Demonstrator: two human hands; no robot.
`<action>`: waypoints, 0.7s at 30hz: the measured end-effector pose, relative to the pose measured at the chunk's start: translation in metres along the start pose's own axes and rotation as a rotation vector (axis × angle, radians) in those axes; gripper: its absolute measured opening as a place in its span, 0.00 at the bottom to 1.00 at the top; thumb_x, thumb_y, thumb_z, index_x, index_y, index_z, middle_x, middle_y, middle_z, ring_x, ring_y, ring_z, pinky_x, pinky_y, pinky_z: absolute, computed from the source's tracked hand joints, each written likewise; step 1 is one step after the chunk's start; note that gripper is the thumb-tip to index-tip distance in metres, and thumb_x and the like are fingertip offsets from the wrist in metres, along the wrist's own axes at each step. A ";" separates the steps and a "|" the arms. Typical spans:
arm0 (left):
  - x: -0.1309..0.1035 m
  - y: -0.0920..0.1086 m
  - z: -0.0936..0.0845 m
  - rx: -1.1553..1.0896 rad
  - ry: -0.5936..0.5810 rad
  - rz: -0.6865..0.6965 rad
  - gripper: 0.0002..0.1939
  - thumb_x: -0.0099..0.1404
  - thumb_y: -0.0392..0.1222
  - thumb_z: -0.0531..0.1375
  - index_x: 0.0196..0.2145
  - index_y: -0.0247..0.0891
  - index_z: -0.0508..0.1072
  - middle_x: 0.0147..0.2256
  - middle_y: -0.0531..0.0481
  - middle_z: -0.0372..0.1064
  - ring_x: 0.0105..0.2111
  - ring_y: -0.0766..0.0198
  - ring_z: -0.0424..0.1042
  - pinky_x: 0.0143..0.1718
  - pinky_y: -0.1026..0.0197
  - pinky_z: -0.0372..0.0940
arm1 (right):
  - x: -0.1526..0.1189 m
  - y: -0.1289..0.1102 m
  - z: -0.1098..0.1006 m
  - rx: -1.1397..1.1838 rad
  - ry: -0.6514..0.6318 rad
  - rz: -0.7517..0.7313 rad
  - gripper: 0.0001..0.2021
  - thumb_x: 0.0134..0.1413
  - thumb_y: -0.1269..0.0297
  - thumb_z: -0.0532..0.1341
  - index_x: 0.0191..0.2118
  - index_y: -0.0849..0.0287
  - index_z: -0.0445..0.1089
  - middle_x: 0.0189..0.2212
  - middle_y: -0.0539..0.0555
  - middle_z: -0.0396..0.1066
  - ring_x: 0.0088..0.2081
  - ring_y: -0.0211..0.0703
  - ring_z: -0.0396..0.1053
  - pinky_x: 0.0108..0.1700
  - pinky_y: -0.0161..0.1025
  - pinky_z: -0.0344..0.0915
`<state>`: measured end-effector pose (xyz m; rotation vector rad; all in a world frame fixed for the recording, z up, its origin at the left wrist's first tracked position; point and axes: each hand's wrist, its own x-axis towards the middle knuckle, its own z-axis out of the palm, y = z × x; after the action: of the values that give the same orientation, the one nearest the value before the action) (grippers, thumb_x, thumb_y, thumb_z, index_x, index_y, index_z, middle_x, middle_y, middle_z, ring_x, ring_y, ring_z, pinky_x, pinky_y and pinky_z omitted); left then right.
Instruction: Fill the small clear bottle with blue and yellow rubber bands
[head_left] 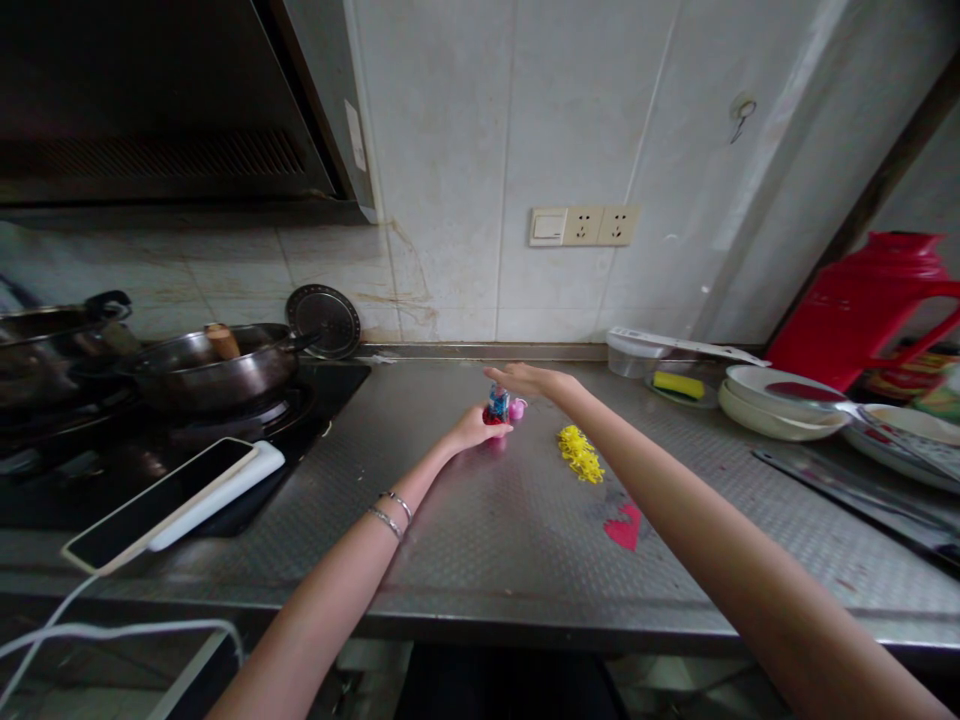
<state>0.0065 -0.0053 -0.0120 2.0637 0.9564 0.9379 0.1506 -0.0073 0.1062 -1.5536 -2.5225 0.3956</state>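
The counter's front edge (555, 630) passes under both forearms. A wide stretch of steel gives room between the left forearm and the red scrap (624, 527), which lies just beside the right forearm. Farther in, the yellow pile (580, 455) sits near that same forearm. Beyond it, the left hand (474, 430) grasps the low part of a small bottle (496, 402) — fingers curled round it, thumb in front — upright on the counter (465, 560). Just right of the bottle is a pink thing (517, 408). The right hand (529, 377) is unclenched, palm down over the bottle's top; whether it touches, I cannot tell. The stove (341, 388) bounds the left, bowls (784, 415) the right; the wall (450, 270) rises behind.
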 end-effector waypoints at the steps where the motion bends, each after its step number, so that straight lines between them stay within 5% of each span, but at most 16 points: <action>1: 0.000 0.001 0.000 0.001 -0.001 -0.003 0.17 0.49 0.46 0.61 0.34 0.32 0.70 0.29 0.50 0.69 0.29 0.66 0.65 0.34 0.63 0.60 | 0.001 0.002 0.001 -0.003 -0.004 -0.004 0.30 0.56 0.46 0.39 0.32 0.59 0.73 0.33 0.56 0.73 0.34 0.46 0.69 0.38 0.39 0.62; 8: 0.001 0.000 0.001 -0.005 0.009 0.013 0.17 0.49 0.44 0.62 0.35 0.32 0.70 0.29 0.50 0.69 0.29 0.66 0.65 0.34 0.64 0.60 | 0.000 0.004 -0.003 -0.082 0.006 -0.015 0.25 0.58 0.52 0.41 0.34 0.60 0.72 0.34 0.57 0.72 0.32 0.43 0.68 0.33 0.35 0.61; 15: 0.001 0.000 0.001 -0.025 -0.008 0.031 0.16 0.49 0.45 0.62 0.35 0.32 0.70 0.30 0.50 0.69 0.29 0.67 0.65 0.35 0.63 0.60 | -0.012 -0.001 -0.021 -0.042 0.155 -0.049 0.20 0.55 0.62 0.46 0.32 0.64 0.75 0.26 0.56 0.71 0.30 0.39 0.65 0.33 0.31 0.58; 21: -0.001 0.005 0.000 -0.010 0.004 0.001 0.16 0.49 0.43 0.62 0.35 0.32 0.71 0.29 0.49 0.69 0.31 0.65 0.66 0.37 0.62 0.60 | -0.023 0.002 -0.026 0.022 0.304 -0.081 0.22 0.55 0.59 0.46 0.32 0.65 0.75 0.19 0.52 0.67 0.24 0.35 0.61 0.29 0.30 0.55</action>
<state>0.0075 -0.0081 -0.0085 2.0553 0.9512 0.9461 0.1694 -0.0237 0.1309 -1.3789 -2.3285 0.1615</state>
